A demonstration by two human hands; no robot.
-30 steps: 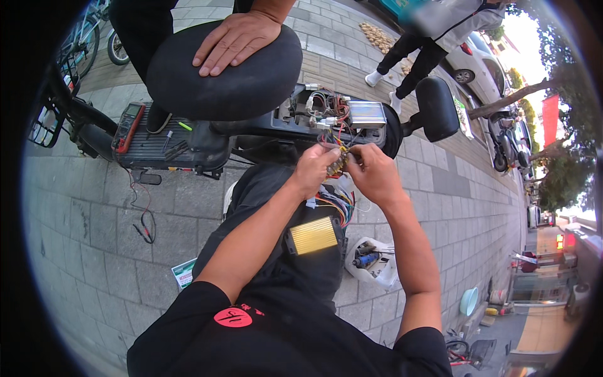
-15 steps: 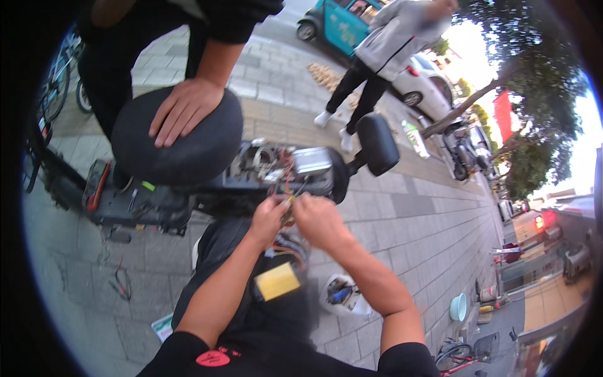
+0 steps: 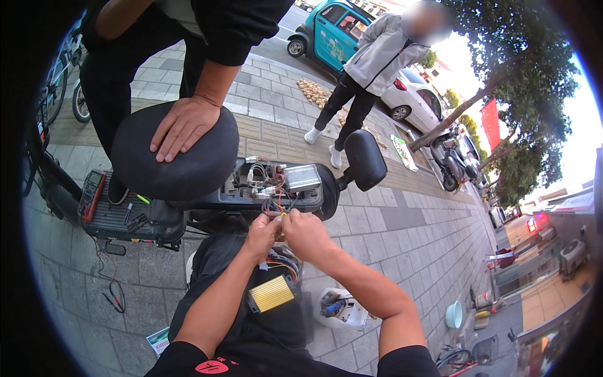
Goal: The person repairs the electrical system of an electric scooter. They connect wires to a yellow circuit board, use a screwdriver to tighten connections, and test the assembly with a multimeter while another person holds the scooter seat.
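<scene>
My left hand (image 3: 262, 237) and my right hand (image 3: 306, 235) meet at the near edge of an electric scooter's opened body. Both pinch a bundle of thin coloured wires (image 3: 274, 205), with a bit of yellow showing between the fingertips; the exact joint is hidden. In the open compartment sits a silver finned controller box (image 3: 303, 178), beside a tangle of wires with white connectors (image 3: 262, 178). A gold finned controller box (image 3: 271, 294) lies on my lap, its coloured cables (image 3: 286, 259) running up beneath my hands.
Another person's hand (image 3: 184, 129) rests on the black scooter seat (image 3: 138, 160). A red and black multimeter (image 3: 94, 196) lies on the footboard (image 3: 141, 223) with small tools. A black backrest (image 3: 366, 161) juts out right. On the paving stand a white tub of tools (image 3: 342, 309) and test leads (image 3: 112, 292).
The whole view has shifted slightly and become sharper. My hands stay close together on the wires. The standing person's pose has changed a little; the hand on the seat stays there.
</scene>
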